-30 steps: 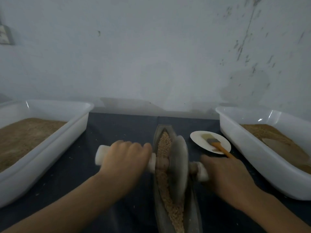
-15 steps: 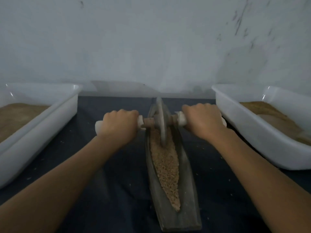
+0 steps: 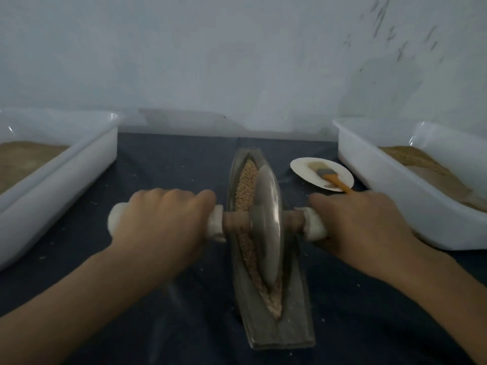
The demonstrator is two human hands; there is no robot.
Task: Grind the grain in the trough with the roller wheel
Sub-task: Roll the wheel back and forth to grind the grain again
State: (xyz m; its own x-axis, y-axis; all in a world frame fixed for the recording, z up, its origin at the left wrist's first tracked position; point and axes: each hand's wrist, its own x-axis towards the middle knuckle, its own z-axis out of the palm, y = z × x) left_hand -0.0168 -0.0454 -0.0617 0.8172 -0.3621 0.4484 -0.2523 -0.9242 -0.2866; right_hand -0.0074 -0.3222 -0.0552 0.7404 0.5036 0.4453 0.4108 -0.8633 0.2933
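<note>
Head view: my left grip (image 3: 160, 222) and right grip (image 3: 361, 227) wrap the handles (fingers curled tight); roller wheel (image 3: 267, 225) stands between them, at 3 o'clock and 9 o'clock respectively, in the trough (image 3: 279, 335) grain (image 3: 243, 185).

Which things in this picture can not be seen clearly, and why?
- Fingertips of left hand and right hand: curled under the white handle wraps, head view.
- Grain under the grey metal roller wheel in the long dark trough: hidden by the disc.
- White plastic tubs, left and right: cut off by the frame edges.
- Orange-handled brush on the round white plate: handle end is behind the right hand.
</note>
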